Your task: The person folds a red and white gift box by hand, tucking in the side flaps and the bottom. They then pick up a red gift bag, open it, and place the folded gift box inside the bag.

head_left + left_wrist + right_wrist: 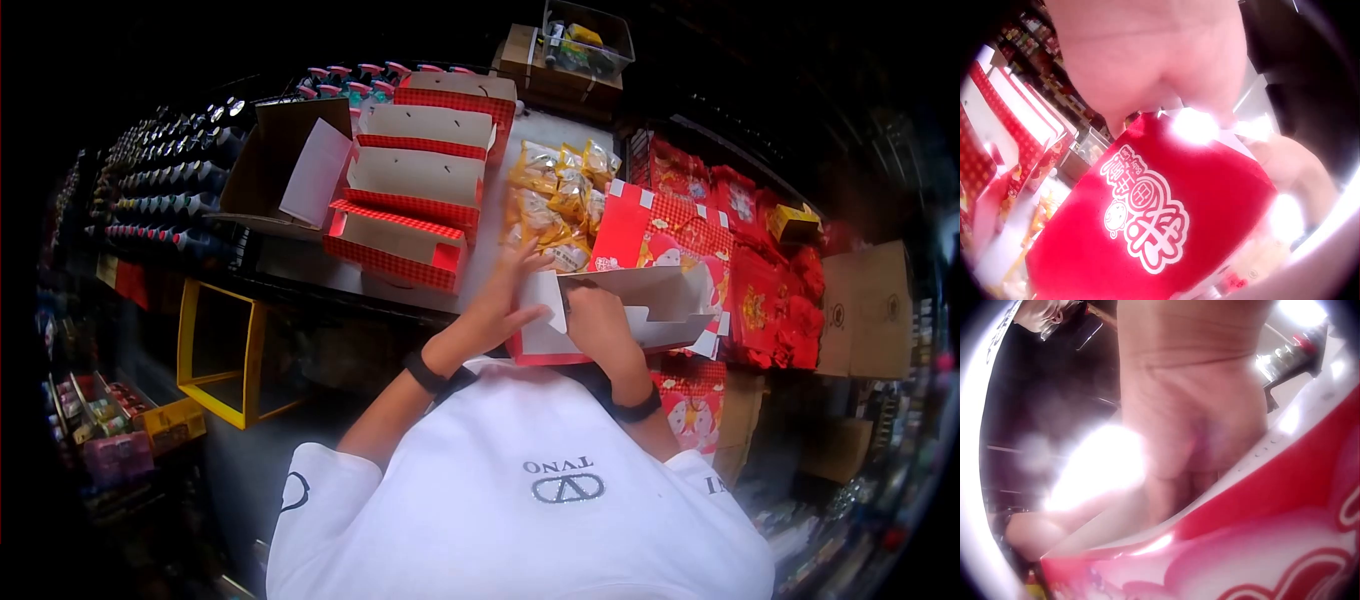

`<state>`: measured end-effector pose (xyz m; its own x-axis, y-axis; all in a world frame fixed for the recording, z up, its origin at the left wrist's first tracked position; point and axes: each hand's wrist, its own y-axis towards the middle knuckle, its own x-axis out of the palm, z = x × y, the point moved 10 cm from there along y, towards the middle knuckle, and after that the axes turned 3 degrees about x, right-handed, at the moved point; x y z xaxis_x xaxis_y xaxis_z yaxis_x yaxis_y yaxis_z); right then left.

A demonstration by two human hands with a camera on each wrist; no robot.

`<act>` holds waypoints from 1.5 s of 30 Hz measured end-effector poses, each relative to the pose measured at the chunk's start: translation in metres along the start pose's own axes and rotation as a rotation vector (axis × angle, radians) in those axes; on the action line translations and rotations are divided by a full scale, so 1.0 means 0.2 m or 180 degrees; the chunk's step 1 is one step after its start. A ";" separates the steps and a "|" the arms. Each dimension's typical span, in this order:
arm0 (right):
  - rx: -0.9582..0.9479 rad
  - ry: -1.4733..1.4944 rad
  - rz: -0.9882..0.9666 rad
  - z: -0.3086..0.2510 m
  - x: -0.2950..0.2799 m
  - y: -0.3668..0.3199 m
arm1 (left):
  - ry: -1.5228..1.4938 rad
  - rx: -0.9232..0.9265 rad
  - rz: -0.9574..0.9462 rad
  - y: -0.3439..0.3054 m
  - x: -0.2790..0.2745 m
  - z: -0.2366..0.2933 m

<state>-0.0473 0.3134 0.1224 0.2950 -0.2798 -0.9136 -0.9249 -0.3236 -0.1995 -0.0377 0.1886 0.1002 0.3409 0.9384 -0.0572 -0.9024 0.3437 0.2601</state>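
A red and white cardboard box [648, 287] lies in front of the person's chest, its white inside facing up. At its left end is my left hand [500, 292], with the fingers extended and thumb spread apart, touching the white end flap [545, 297]. In the left wrist view this hand is over the top edge of the red end panel [1110, 250], which bears white lettering. My right hand [603, 325] reaches down into the box by the same flap. The right wrist view shows its fingers [1161, 499] pointing down behind the printed side wall [1297, 512]; their tips are hidden.
Several open red checked boxes [415, 180] stand in a row at left, beside a brown carton [262, 170]. Yellow packets [560, 200] lie behind the box. Flat printed cardboard [660, 230] and red bags [765, 300] are at right. A yellow frame [215, 385] stands lower left.
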 end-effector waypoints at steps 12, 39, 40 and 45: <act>-0.0254 0.1705 0.0403 0.07 -0.05 0.07 | 0.0587 -0.0091 -0.0239 -0.01 -0.03 -0.07; -0.0397 0.0301 0.1751 -0.03 -0.29 -0.15 | 0.1437 -0.0294 0.0668 0.01 -0.12 -0.08; -0.0463 0.0148 0.1491 -0.02 -0.24 -0.14 | 0.1427 -0.0208 0.0699 0.01 -0.12 -0.06; -0.0636 -0.0057 0.1002 -0.02 -0.18 -0.17 | 0.1343 -0.0030 0.0791 0.01 -0.11 -0.05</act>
<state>-0.0256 0.3310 0.1639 -0.0025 -0.3784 -0.9256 -0.9040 -0.3948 0.1638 -0.0496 0.1692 0.0913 -0.0200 0.9246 -0.3805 -0.9458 0.1059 0.3069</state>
